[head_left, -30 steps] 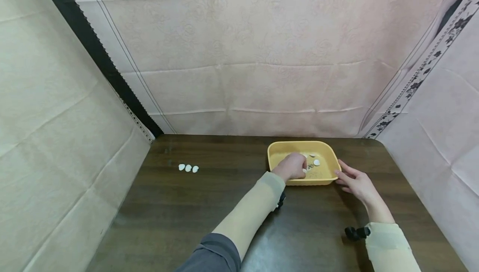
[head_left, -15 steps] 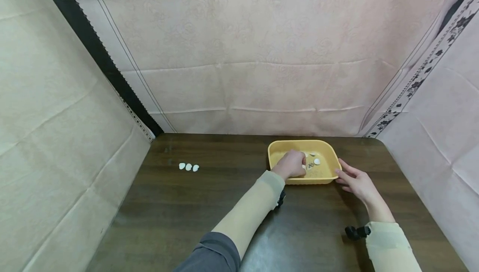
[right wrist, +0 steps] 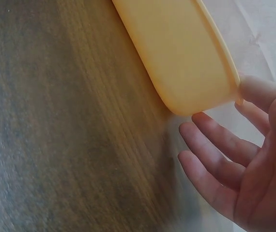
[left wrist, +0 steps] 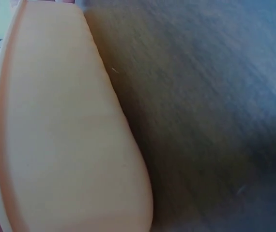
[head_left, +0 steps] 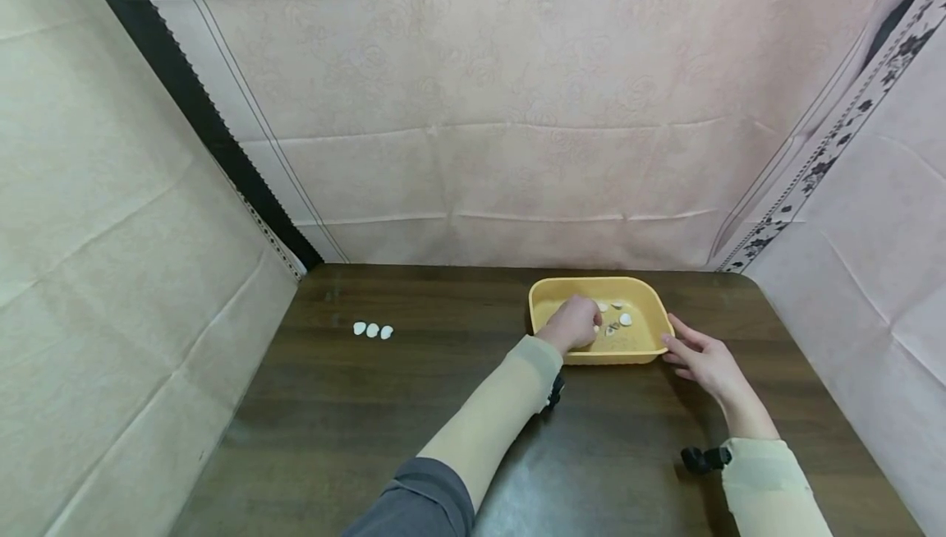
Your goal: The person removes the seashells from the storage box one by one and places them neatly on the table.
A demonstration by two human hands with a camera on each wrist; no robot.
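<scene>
A shallow yellow plastic tray (head_left: pixel 641 346) sits on the table toward the back right. My left hand (head_left: pixel 575 323) reaches over its near rim, fingers curled down inside and pinching a small flat white disc (head_left: pixel 596 329) at the fingertips. Further pieces lie loose on the tray floor, among them a white disc (head_left: pixel 625 319) and a greyish piece (head_left: pixel 610 329). My right hand (head_left: pixel 702 359) holds the tray's near right corner, thumb at the rim. In the right wrist view, the other fingers (right wrist: pixel 215 157) spread below the corner. The left wrist view shows mainly the tray's outer wall (left wrist: pixel 70 121).
Three white discs (head_left: pixel 373 329) lie in a short row on the left of the dark wooden table (head_left: pixel 310 438). Pale cloth hangs behind the table (head_left: pixel 517 110) and along both sides. A black wrist camera mount (head_left: pixel 704 461) sits on the right sleeve.
My left fingers have shifted slightly left within the tray, uncovering a little more of the pieces there. The right hand stays at the corner, and the row of three discs is unchanged.
</scene>
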